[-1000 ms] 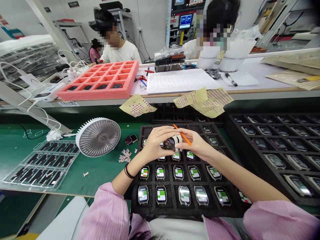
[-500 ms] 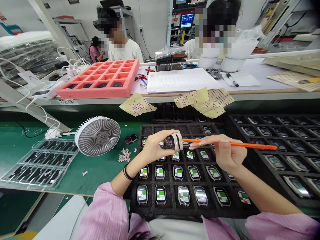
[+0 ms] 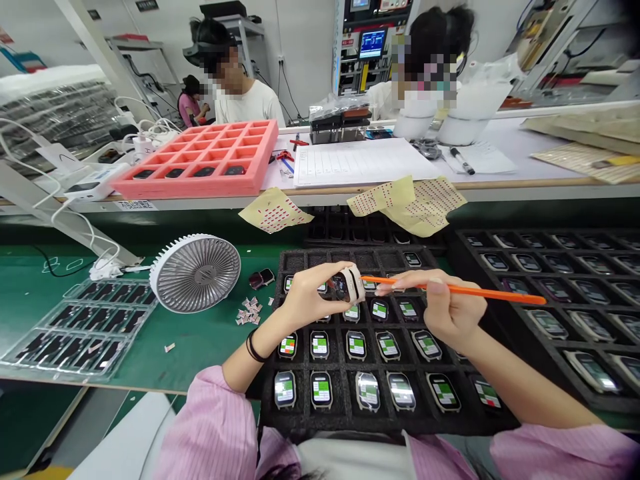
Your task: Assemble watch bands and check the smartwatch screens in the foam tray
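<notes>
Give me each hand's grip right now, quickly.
Left hand: closed, holding a watch.
Right hand: closed, holding an orange stick.

And here's the smartwatch (image 3: 347,285), dark glass face turned sideways, a cream-white band wrapped round its case, gripped firmly in the left hand (image 3: 314,297) above a black foam tray (image 3: 385,259). Over from the right comes a slim orange stick (image 3: 465,292), lying nearly level, pinched in the right hand (image 3: 450,313), its thin tip right up by the watch's edge, though whether it's touching is too close to call!
</notes>
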{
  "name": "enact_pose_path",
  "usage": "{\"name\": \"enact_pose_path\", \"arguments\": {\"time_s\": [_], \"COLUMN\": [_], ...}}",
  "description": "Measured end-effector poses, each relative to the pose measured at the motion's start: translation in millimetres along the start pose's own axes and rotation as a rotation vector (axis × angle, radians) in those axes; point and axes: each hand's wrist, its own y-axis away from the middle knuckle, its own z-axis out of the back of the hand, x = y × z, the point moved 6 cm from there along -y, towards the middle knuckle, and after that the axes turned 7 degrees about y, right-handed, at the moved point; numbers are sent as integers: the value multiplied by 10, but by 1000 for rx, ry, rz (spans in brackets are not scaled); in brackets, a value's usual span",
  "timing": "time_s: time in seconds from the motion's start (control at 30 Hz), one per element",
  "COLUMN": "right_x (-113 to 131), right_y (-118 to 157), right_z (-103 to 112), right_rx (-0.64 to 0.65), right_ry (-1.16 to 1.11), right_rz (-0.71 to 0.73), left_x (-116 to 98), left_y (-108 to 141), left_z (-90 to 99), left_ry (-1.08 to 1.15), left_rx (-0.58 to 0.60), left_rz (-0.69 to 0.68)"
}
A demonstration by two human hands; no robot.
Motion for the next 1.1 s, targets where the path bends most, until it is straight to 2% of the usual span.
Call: {"name": "enact_pose_path", "arguments": {"time_s": [0.23,0.47,0.63,0.77,0.83,0.93,1.0,1.1], "right_x": [55,67,55,-9,-88,-343,-592,-1033], "right_y": [-31,-10,-13,-26,-39,-33,10,123], "right_z": [32,-1,-40,-104,-78,65,150,194], "right_rx": [4,19,45,98,76,-53,-87,2], "right_ry": [-22,-28,-28,-51,-86,-123,-29,250], "right_rz": [-58,-40,-33,-90,-147,-281,-354,-404], "left_x": [-26,-51,-26,58,205,612,950,1357], "left_y": [-14,-32,-9,-3,-26,-55,-29,43], "left_z": [-40,-21,-41,-67,-38,116,250,354], "left_ry": [9,-4,-13,-29,-85,-355,-567,-699], "left_rx": [55,71,63,75,119,210,304,452], "left_rz": [75,85,83,95,163,354,511,670]}}
